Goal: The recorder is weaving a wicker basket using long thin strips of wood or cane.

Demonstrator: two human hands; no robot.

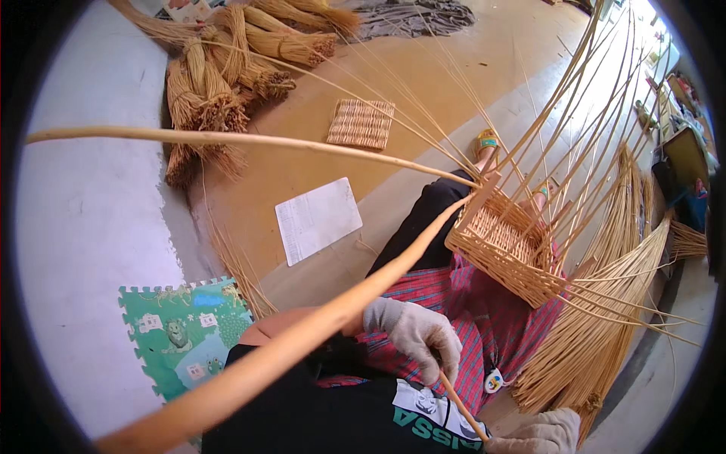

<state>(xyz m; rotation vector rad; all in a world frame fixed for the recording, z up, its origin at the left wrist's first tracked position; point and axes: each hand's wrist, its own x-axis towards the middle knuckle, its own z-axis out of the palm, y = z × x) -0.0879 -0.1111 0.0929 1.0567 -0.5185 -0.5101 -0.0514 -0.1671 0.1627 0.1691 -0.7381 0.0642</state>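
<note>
In front of my body, a thin peeled willow rod (463, 406) runs between my two gloved hands. My left hand (417, 334), in a pale work glove, is closed on its upper end. My right hand (538, 434), gloved too and partly cut off by the lower edge, is closed at its other end. Farther off, a partly woven rectangular wicker basket (505, 244) rests on my lap, over a red and blue checked cloth (473, 333). Long stakes (582, 113) fan out from its rim, and a thick one (302, 333) passes close before the camera.
Bundles of willow rods (227, 83) lie at the far left, more long rods (597, 333) at the right. On the floor are a square woven panel (361, 123) and a white sheet (318, 220). A green foam mat (181, 329) lies left; a small tape measure (494, 380) sits by my lap.
</note>
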